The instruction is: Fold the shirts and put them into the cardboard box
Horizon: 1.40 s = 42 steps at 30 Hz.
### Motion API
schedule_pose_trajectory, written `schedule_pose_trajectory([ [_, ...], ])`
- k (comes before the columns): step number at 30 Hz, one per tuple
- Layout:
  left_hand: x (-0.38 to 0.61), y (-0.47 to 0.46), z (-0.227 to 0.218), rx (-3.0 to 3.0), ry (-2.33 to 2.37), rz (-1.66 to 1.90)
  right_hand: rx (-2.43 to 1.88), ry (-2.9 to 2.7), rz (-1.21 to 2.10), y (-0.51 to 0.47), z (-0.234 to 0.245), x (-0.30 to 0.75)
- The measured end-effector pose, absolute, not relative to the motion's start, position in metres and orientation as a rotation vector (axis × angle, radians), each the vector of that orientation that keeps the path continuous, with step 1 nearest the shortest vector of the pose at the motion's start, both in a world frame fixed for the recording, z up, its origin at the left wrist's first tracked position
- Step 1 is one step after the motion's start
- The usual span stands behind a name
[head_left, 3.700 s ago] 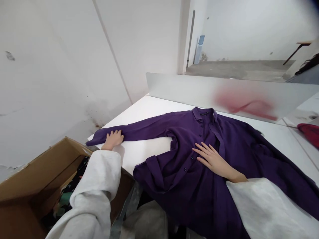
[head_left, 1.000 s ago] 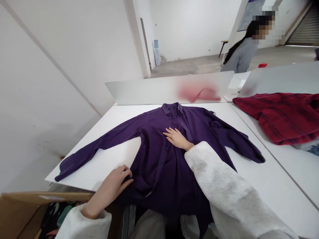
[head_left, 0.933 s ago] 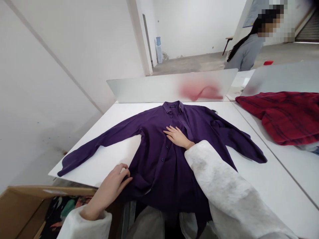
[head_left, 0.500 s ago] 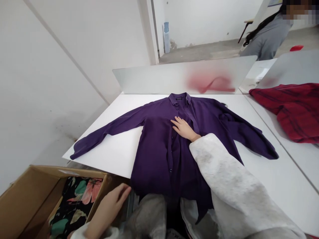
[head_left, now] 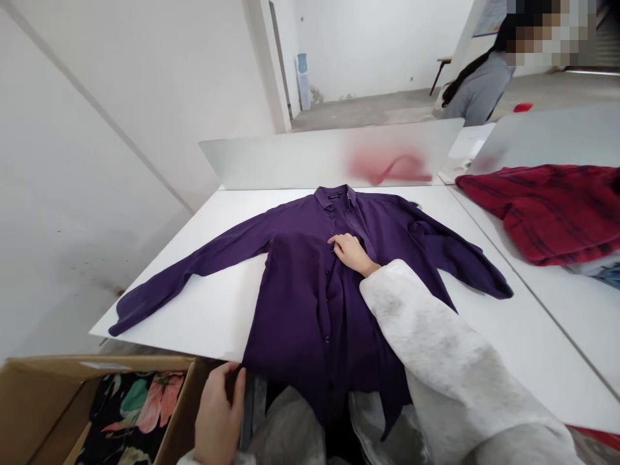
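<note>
A purple button-up shirt (head_left: 300, 290) lies face up on the white table (head_left: 208, 310), collar at the far side, both sleeves spread out, its lower hem hanging over the near edge. My right hand (head_left: 351, 253) rests on the button placket at the chest, fingers together and slightly bent, holding nothing. My left hand (head_left: 220, 410) is below the table's near edge at the shirt's lower left corner, fingers closed on the hem. Both arms are in white fleece sleeves.
An open cardboard box (head_left: 29, 394) with floral fabric (head_left: 130, 407) stands at lower left. A red plaid shirt (head_left: 547, 206) lies on the adjoining table at right. A frosted divider panel (head_left: 290, 158) lines the far edge; a person in grey (head_left: 477, 90) stands beyond it.
My left hand left the sleeve cuff, came to the shirt's left side seam, then dropped below the table edge to the hem. My right hand stayed on the chest; its fingers bent a little.
</note>
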<state>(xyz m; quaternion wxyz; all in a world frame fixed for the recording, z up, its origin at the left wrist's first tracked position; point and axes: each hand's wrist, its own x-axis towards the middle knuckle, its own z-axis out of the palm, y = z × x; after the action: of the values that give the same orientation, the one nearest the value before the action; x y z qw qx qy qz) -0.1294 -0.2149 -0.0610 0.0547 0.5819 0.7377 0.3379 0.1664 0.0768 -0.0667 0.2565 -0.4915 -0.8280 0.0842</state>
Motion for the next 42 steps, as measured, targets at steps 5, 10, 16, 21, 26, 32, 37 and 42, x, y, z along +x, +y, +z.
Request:
schedule_pose_trajectory([
  [5, -0.063, -0.206, -0.025, 2.582, 1.59, 1.094, -1.362, -2.327, 0.201, 0.071, -0.061, 0.167],
  [10, -0.015, -0.181, -0.03, 2.725, 1.44, 0.684, -1.25, -2.458, 0.231, 0.071, -0.058, 0.175],
  [16, -0.036, -0.179, -0.044, 2.544, 1.781, 0.539, -1.24, -2.46, 0.245, 0.074, -0.059, 0.175],
  [21, -0.04, -0.187, -0.04, 2.516, 1.866, 0.42, -1.196, -2.428, 0.21, 0.075, -0.063, 0.173],
  [26, -0.041, -0.185, -0.041, 2.53, 1.876, 0.533, -1.056, -2.26, 0.362, 0.076, -0.064, 0.172],
  [32, -0.041, -0.188, -0.013, 2.59, 1.84, 0.924, -0.916, -1.853, 0.899, 0.078, -0.058, 0.173],
  [37, -0.018, -0.193, -0.005, 2.525, 1.473, 0.919, -0.898, -1.436, 1.311, 0.084, -0.055, 0.181],
  [42, -0.011, -0.187, -0.025, 2.168, 1.258, 0.405, -1.116, -1.586, 1.07, 0.084, -0.062, 0.181],
])
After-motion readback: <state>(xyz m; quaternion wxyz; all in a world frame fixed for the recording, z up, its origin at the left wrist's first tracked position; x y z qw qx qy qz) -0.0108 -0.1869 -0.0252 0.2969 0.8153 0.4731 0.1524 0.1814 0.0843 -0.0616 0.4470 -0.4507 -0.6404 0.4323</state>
